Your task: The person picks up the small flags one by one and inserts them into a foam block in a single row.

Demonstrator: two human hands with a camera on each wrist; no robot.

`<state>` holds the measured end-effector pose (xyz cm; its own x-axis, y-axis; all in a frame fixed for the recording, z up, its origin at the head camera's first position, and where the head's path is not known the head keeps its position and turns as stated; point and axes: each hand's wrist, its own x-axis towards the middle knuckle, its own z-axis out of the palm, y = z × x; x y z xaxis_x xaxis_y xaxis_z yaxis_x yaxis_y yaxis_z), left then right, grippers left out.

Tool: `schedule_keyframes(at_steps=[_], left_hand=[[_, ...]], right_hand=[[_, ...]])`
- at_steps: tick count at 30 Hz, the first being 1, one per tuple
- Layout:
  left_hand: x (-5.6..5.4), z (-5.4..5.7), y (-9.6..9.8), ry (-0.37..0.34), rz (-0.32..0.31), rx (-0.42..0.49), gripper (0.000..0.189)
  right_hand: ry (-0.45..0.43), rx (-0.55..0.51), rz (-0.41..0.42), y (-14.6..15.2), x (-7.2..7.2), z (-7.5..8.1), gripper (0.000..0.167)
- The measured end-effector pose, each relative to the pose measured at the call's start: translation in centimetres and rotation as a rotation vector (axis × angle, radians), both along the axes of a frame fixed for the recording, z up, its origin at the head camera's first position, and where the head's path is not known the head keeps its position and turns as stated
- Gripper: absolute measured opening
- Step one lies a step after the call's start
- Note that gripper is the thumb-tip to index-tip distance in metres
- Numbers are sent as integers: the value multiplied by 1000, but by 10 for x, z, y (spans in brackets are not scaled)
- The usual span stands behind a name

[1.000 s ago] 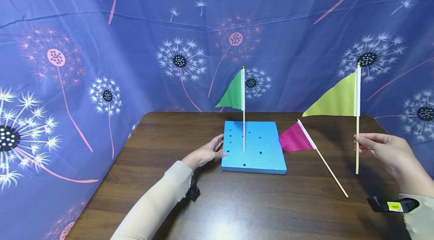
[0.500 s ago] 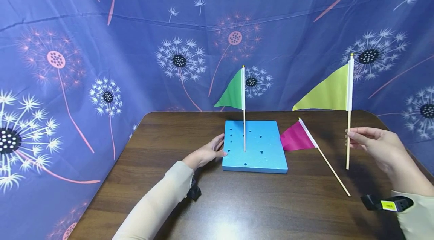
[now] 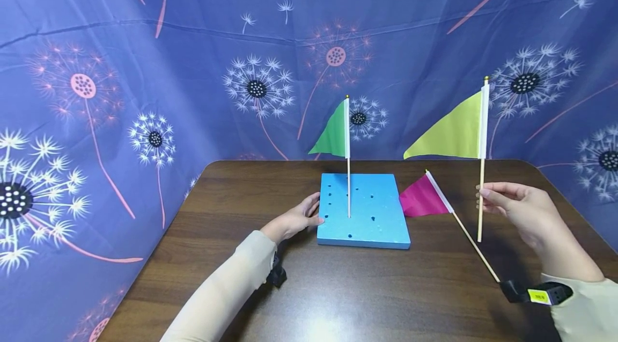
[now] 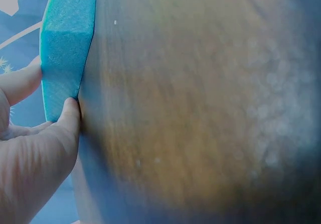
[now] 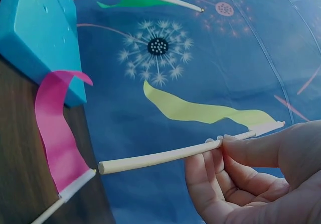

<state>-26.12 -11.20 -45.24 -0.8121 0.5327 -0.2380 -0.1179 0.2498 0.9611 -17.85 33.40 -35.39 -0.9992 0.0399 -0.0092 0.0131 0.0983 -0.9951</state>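
A blue board with several small holes [image 3: 386,224] lies on the wooden table. My left hand [image 3: 291,221] holds it by the left edge. Close up in the left wrist view, the thumb and fingers [image 4: 67,116] grip the edge of the board [image 4: 67,48]. A green pennant flag [image 3: 338,132] stands upright in the board. My right hand [image 3: 528,213] pinches the stick of a yellow flag [image 3: 458,130], upright above the table, right of the board. In the right wrist view the stick's bare lower end [image 5: 130,164] points toward the board. A magenta flag [image 3: 425,197] lies between them.
The brown table [image 3: 232,208] spreads around the board. Behind it hangs a blue cloth [image 3: 193,52] printed with dandelions. A black wrist device [image 3: 536,292] is strapped on the right arm, above the table.
My right hand has carried the yellow flag leftward, toward the board, keeping it upright. The left hand, board, green flag and magenta flag have stayed in place.
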Motion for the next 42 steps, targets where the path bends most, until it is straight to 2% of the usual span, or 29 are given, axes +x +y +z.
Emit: schedule_keyframes(at_steps=[5,11,22,30,32,37,42], left_hand=[[2,0,0,4,-1,-3,80],[2,1,0,4,3,-5,79],[-2,2,-2,-5,0,-1,80],[-1,2,-2,29,-26,4,81],[-1,1,-3,22,-25,9,81],[-1,1,-2,-8,-2,18,80],[-2,0,-2,-10,10,13,79]], right_hand=[[24,-34,38,-7,1,-4,23],[51,-110,58,-18,0,-1,21],[71,27,68,-43,-8,7,30],[76,176,58,-62,-11,12,27],[87,175,60,-66,-12,13,26],[112,33,65,-77,-14,13,23],[122,71,38,-89,-16,13,23]])
